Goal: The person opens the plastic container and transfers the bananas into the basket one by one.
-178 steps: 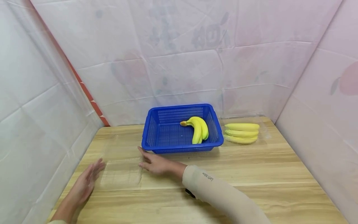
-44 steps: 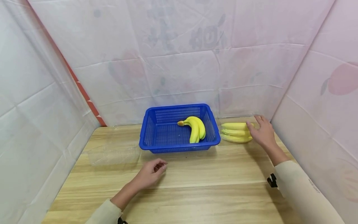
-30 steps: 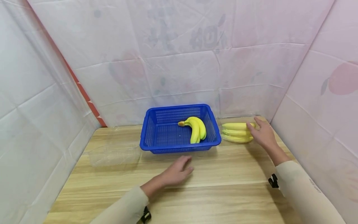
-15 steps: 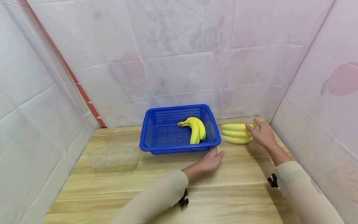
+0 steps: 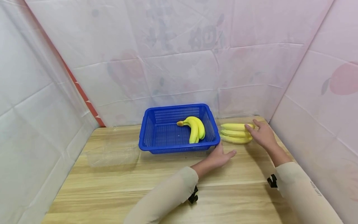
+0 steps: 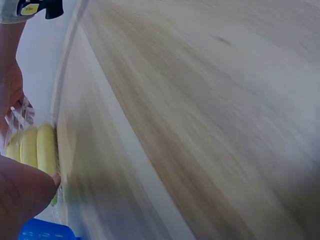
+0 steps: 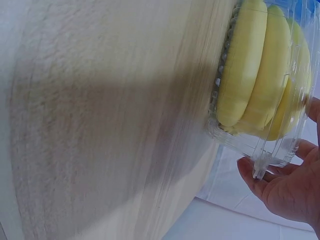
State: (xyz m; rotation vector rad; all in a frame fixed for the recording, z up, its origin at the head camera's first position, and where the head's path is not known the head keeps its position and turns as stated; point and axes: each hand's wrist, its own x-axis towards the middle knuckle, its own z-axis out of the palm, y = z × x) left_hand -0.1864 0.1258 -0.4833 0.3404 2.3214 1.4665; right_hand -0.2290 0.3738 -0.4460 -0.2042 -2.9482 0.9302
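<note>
The right hand (image 7: 295, 187) grips the end of a clear box (image 7: 245, 143) at the right back of the table (image 5: 167, 193), its thumb over the top and its bent fingers at the end wall, set only as far apart as the box's edge calls for. Inside the box, three bananas (image 5: 236, 133) show side by side through the plastic. The left hand (image 5: 218, 158) reaches in at the front right corner of a blue basket (image 5: 167, 147), near the box's other end, thumb stretched well away from the fingers. Its fingertips are partly hidden by the rim; in the left wrist view the thumb crosses in front of the box, and whether it touches cannot be told. That hand is spread, with nothing seen in its hold. The basket stands just beside the box, and a bunch (image 5: 197, 129) lies in its right half, stem pointing left. A second clear box (image 5: 113, 155), its outline faint, sits to the basket's left. Pale sleeves (image 5: 170, 193) cover both forearms, each with a black mount (image 5: 193, 196) at the wrist. Pale printed sheets (image 5: 179, 76) hang behind and at both sides.
</note>
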